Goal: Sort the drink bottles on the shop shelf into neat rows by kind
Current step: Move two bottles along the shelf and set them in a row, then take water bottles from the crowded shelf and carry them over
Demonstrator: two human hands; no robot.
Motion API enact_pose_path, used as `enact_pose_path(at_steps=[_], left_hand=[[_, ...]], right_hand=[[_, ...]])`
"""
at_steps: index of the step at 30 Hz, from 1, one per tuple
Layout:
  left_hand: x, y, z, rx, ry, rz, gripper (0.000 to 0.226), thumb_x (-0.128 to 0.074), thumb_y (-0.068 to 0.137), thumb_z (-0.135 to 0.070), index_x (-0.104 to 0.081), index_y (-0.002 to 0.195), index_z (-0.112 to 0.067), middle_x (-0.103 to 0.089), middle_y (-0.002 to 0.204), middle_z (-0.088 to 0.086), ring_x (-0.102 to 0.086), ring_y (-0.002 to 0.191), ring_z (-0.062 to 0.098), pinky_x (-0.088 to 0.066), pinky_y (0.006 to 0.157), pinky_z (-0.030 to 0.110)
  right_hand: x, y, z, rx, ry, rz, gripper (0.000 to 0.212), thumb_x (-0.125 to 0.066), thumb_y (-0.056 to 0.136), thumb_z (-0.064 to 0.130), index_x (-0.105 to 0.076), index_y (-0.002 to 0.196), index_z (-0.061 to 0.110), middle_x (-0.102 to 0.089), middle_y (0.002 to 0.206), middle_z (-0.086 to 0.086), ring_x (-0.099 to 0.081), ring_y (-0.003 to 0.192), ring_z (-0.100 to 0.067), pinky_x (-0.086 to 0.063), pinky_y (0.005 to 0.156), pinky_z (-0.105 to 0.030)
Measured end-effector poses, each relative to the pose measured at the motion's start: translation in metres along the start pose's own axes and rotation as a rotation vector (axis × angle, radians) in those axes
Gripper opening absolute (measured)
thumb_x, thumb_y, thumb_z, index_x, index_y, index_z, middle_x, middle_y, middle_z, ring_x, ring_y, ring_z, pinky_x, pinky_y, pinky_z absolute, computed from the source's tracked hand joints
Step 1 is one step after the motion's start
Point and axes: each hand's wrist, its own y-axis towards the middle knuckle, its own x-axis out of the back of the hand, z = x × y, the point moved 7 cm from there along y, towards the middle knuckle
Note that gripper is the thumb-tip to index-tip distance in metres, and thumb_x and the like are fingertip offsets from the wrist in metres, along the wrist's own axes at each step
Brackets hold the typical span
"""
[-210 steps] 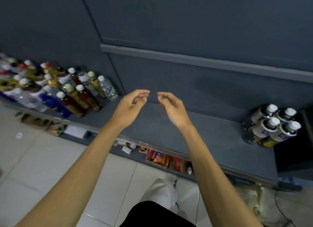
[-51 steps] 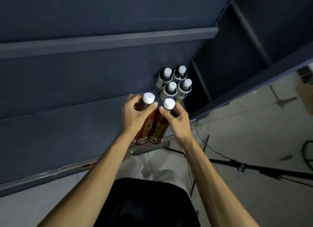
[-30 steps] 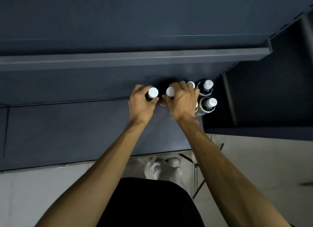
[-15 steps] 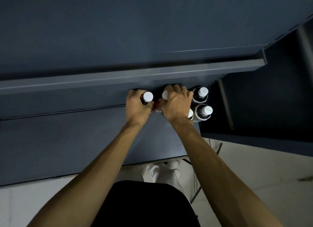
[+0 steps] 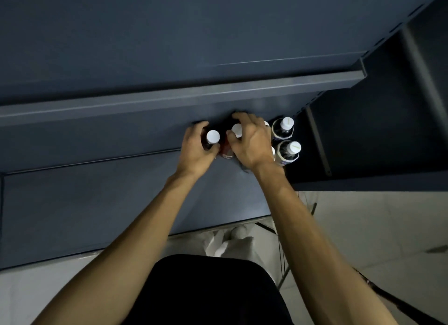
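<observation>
Hands [image 5: 196, 150] round two bottles [image 5: 212, 138] on shelf [image 5: 97, 203]

Below your wrists: pale tiled floor [image 5: 363, 218], running right past shelf end. Near your right forearm, thin black cable [image 5: 283, 264] drops across tiles. Farther right of that forearm, dark tripod leg [image 5: 397, 305] slants over floor. Between your forearms: black shirt [image 5: 206, 290], pale trousers [image 5: 228, 246], shoe toe [image 5: 238, 231].
</observation>
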Motion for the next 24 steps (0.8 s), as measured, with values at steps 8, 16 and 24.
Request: enact_pose_path(at_steps=[8,16,24], left_hand=[[0.068,-0.089,0.028,0.055,-0.092,-0.142,0.042,-0.059,0.086,-0.002,-0.056,0.126,-0.016,-0.058,0.128,0.001,-0.057,0.115,0.017,-0.043,0.099,0.022],[0.189,-0.232,0.061,0.130,-0.142,-0.420,0.024,-0.055,0.094,-0.009,-0.062,0.112,-0.023,-0.062,0.113,-0.009,-0.056,0.099,-0.008,-0.039,0.090,0.005],[0.277,-0.390,0.156,0.268,-0.287,-0.696,0.026,-0.054,0.095,-0.004,-0.064,0.098,-0.028,-0.066,0.102,-0.007,-0.063,0.096,0.015,-0.048,0.088,0.033]], right_hand=[[-0.042,-0.076,0.053,0.008,0.626,0.173,0.026,-0.064,0.091,0.019,-0.064,0.115,0.008,-0.066,0.105,-0.003,-0.063,0.093,-0.015,-0.050,0.085,-0.022],[-0.102,-0.176,0.154,0.132,0.771,0.676,0.030,-0.056,0.097,0.017,-0.058,0.126,0.007,-0.062,0.107,0.003,-0.056,0.093,-0.002,-0.041,0.074,-0.002],[-0.142,-0.268,0.309,0.460,0.681,0.901,0.027,-0.058,0.096,0.028,-0.062,0.121,0.020,-0.063,0.122,0.004,-0.059,0.106,-0.008,-0.044,0.085,-0.013]])
